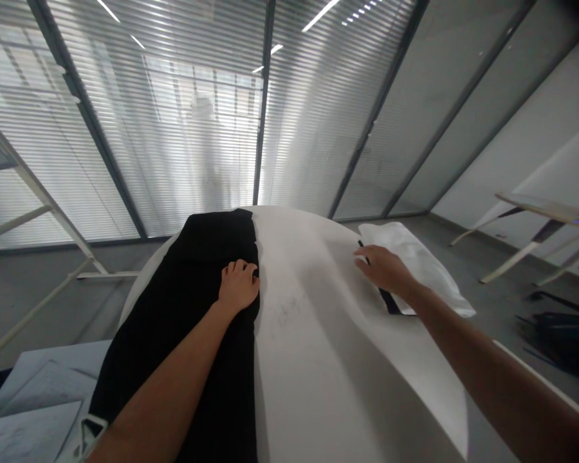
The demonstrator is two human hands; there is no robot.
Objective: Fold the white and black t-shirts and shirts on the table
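A long black cloth (174,321), possibly a garment, lies across the left part of a round white table (299,308). My left hand (238,286) rests on it near its right edge, fingers curled and closed on a bit of the black fabric. On the right side of the table lies a folded white cloth or bag (419,263) with a black strip (390,301) along its left edge. Over that strip is my right hand (383,265), its fingers stretched out with thumb and forefinger apart. I cannot tell whether it touches the strip.
Papers (48,392) lie on a surface at the lower left, below a white metal frame (43,199). Beyond the table stands a glass partition with blinds (212,148). Another table (545,209) stands at the right, with a dark blurred object (567,337) on the floor nearby.
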